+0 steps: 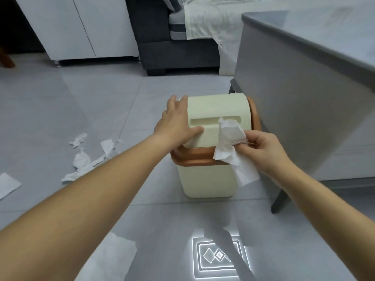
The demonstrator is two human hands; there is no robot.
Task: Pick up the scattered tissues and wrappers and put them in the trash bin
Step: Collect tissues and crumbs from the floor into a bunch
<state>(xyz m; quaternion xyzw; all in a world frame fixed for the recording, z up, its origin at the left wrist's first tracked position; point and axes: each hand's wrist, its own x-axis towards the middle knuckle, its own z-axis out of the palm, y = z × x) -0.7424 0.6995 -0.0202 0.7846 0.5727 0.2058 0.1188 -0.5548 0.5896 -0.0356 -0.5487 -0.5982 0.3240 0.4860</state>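
A cream trash bin (205, 179) with a brown rim and a cream swing lid (219, 110) stands on the grey tiled floor in the middle. My left hand (176, 122) lies on the lid's left side with straight fingers, thumb pressing the lid's face. My right hand (263, 149) pinches a crumpled white tissue (229, 142) over the bin's front right rim. Several torn white tissues (87, 159) lie scattered on the floor to the left. A flat white tissue (8, 184) lies at the left edge, and another (109, 254) sits near the bottom under my left forearm.
A grey table (304, 78) with a dark leg (281, 199) stands close on the right of the bin. A dark sofa (172, 47) with a pale cloth is at the back, a white cabinet (81, 27) at the back left. A ceiling light reflects on the floor (219, 256).
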